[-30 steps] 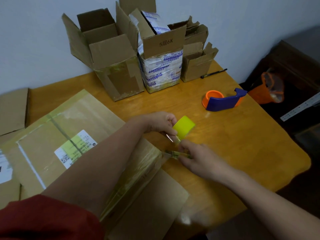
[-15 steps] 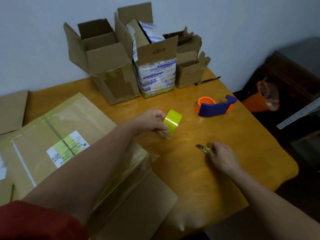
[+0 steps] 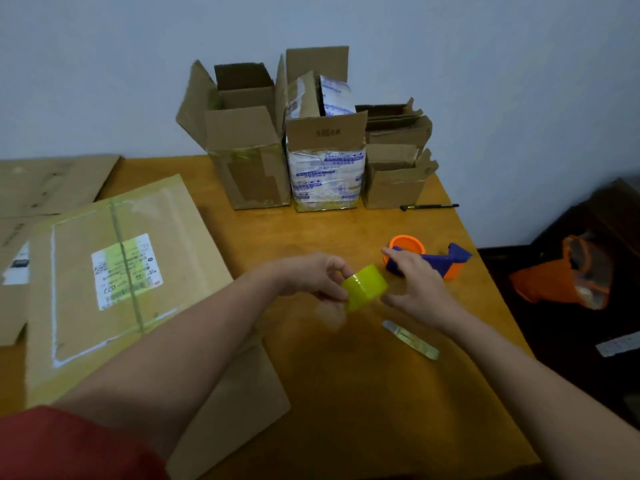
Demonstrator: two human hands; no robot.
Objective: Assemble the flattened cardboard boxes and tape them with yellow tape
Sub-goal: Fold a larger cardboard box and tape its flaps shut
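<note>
Head view shows the yellow tape roll (image 3: 365, 287) held above the bench (image 3: 346, 393) centre, left hand (image 3: 311, 277) clamped on its rim at 9 o'clock, right hand (image 3: 415, 289) spread open at 3 o'clock; it looks light, stiff, glossy, so best gripped across the rim.

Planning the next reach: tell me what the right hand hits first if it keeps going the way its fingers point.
The right hand points left, open, toward the tape roll in the left hand. It would likely meet the roll first; depth is unclear.
</note>
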